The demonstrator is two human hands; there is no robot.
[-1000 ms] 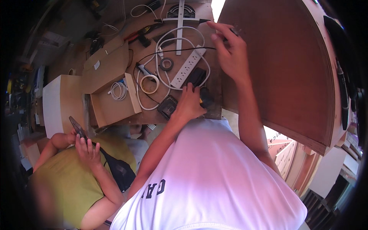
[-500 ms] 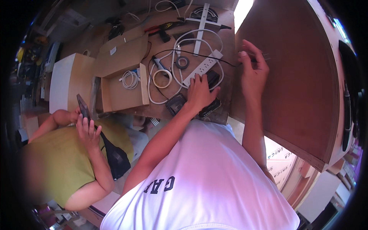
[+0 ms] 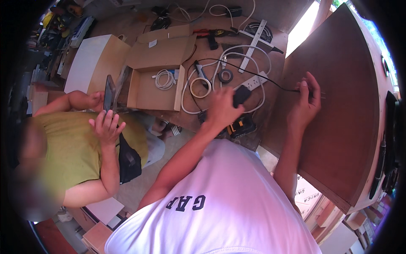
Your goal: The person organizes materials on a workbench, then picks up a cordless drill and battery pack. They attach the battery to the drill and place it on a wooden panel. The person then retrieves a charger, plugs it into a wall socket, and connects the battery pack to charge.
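My left hand [image 3: 222, 109], slightly blurred, grips a black block-shaped adapter [image 3: 242, 96] between thumb and fingers, against the near end of a white power strip [image 3: 256, 81]. Raised off to the right, my right hand [image 3: 305, 101] pinches a thin black cord [image 3: 270, 80] that runs back across the bench. A few thin light strands show just beyond its fingertips. Close below my left hand lies a black and yellow battery pack [image 3: 241, 127]. A roll of cream tape [image 3: 200, 87] and a grey tape roll [image 3: 225, 75] sit to the left of the strip.
An open cardboard box [image 3: 135, 91] holds a coiled white cable [image 3: 164, 79]. Behind the strip lies a metal T-shaped ruler [image 3: 253, 46]. A brown wooden panel [image 3: 338, 106] rises on the right. At left, a person in a yellow-green shirt [image 3: 80, 156] holds a phone [image 3: 109, 93].
My left hand has lifted slightly from the strip and now grips the black adapter. My right hand still pinches the cord. The view has shifted, and the battery pack shows more fully.
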